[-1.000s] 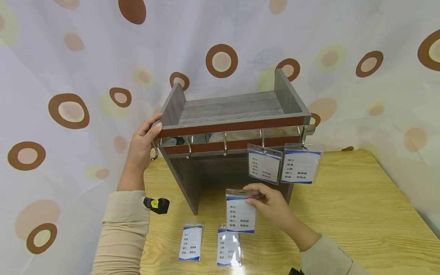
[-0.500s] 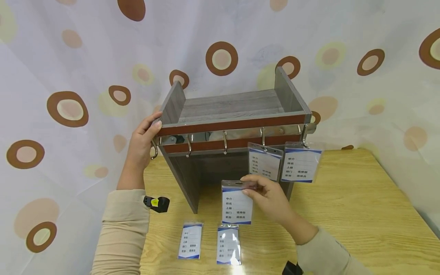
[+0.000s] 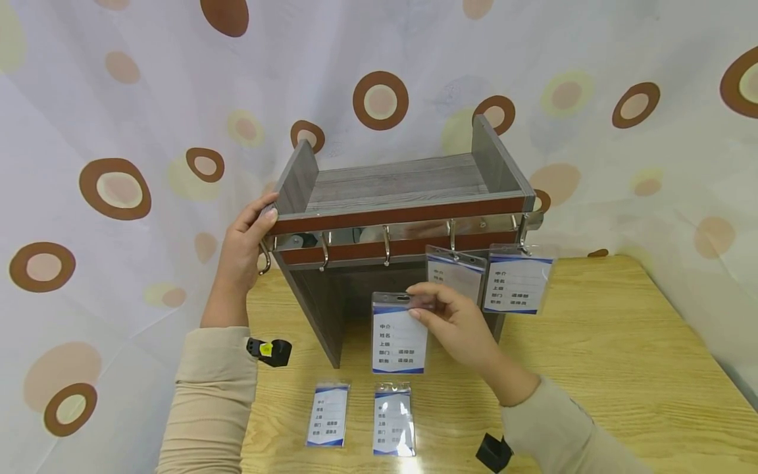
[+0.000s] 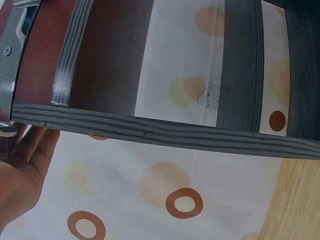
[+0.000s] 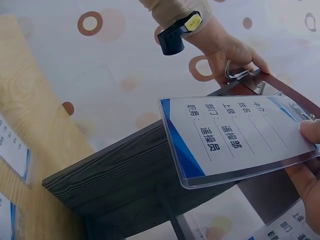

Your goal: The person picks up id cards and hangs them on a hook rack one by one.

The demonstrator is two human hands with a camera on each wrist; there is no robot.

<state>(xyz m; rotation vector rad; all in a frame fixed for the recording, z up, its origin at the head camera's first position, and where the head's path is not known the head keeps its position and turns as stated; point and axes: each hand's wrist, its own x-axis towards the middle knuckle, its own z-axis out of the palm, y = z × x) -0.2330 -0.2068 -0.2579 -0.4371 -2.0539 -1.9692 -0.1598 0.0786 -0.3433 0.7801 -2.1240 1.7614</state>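
Between its thumb and fingers my right hand (image 3: 453, 322) pinches the top right corner of a badge holder (image 3: 399, 339), a clear sleeve with a blue-edged card. The badge is off the table, in front of the grey wooden rack (image 3: 397, 181) and below its middle hook (image 3: 387, 247). In the right wrist view the held badge (image 5: 235, 135) lies slantwise with its printed side showing. My left hand (image 3: 243, 243) grips the rack's upper left corner, thumb at the front. Two badges hang at the right: one badge (image 3: 453, 270) partly behind my right hand, another badge (image 3: 518, 283) on the end hook.
Flat on the wooden table (image 3: 604, 368) lie two more badges, a left badge (image 3: 328, 415) and a right badge (image 3: 393, 421). A metal rail with several hooks runs along the rack's front. Behind the rack hangs a dotted curtain (image 3: 331, 52).
My right hand has raised the pinched badge and moved it a little left, toward the hooks. The left hand keeps its grip on the rack.
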